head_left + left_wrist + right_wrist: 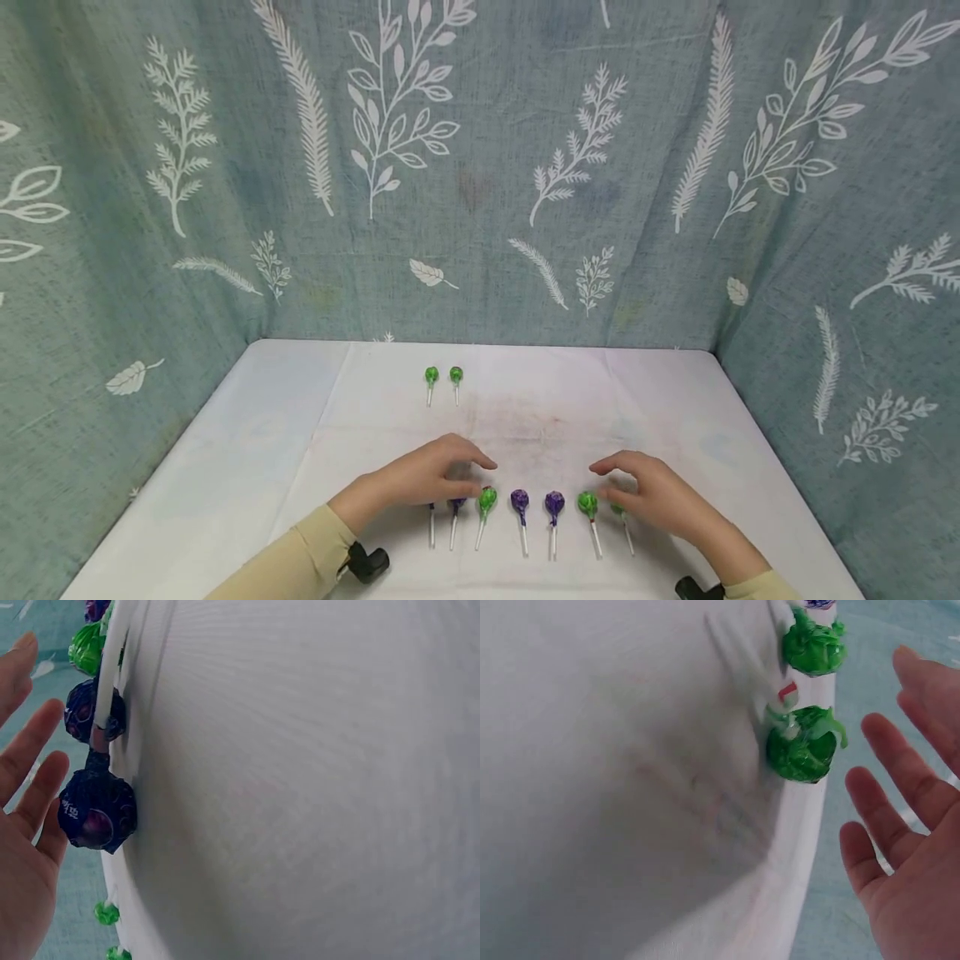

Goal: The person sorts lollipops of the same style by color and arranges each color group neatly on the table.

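Observation:
A row of lollipops lies along the front of the table, sticks toward the person. My left hand (427, 471) hovers over the row's left end with fingers apart, partly hiding two purple lollipops; the outermost purple lollipop (97, 810) shows close to the fingers in the left wrist view. Beside its thumb is a green lollipop (487, 499). Two more purple lollipops, one of them a middle purple lollipop (520, 500), lie between the hands. At the right end, my right hand (660, 496) is held with loose fingers above two green lollipops, the outer green lollipop (804, 746) partly covered in the head view.
Farther back on the white table (360, 433), a green lollipop (431, 375) lies next to another green lollipop (456, 375). A grey-green curtain (480, 275) with white leaf prints surrounds the table at the back and both sides.

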### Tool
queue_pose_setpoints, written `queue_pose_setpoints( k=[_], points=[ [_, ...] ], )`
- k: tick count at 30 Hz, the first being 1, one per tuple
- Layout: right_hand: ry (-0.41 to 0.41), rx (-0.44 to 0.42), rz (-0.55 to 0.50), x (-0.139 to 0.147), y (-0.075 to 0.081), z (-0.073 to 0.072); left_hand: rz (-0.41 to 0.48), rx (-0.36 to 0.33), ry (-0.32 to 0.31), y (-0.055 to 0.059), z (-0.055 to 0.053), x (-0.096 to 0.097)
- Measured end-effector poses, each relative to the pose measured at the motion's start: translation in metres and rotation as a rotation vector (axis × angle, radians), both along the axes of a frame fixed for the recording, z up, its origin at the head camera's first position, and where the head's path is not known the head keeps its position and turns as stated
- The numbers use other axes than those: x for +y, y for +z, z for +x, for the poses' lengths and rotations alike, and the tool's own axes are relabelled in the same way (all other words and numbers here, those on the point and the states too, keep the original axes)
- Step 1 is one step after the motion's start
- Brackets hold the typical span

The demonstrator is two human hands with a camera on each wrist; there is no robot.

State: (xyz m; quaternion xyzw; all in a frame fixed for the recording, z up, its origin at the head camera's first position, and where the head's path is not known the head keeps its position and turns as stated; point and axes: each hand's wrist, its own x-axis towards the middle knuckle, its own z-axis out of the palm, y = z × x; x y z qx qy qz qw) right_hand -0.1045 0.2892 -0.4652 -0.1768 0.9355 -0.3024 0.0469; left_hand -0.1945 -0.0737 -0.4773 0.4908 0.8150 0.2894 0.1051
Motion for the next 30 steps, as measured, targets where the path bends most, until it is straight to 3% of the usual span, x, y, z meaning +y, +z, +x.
queue_pose_setpoints(
  k=[6,16,23,30],
  points=[
    [0.087,0.037,0.092,-0.0008,-0.0008,0.001,-0.033,0.068,-0.04,-0.0029,0.0001,0.0023],
    [0.15,0.03,0.112,-0.0021,-0.0035,0.0006,-0.115,0.171,-0.05,-0.0039,0.0045,0.0059],
    [0.169,-0.013,0.13,-0.0021,-0.0073,0.0003,-0.117,0.195,-0.071,-0.0053,0.0044,0.0091],
    [0.186,0.01,0.135,-0.0041,-0.0068,-0.0006,-0.11,0.218,-0.073,-0.0065,0.0047,0.0096]
  ],
)
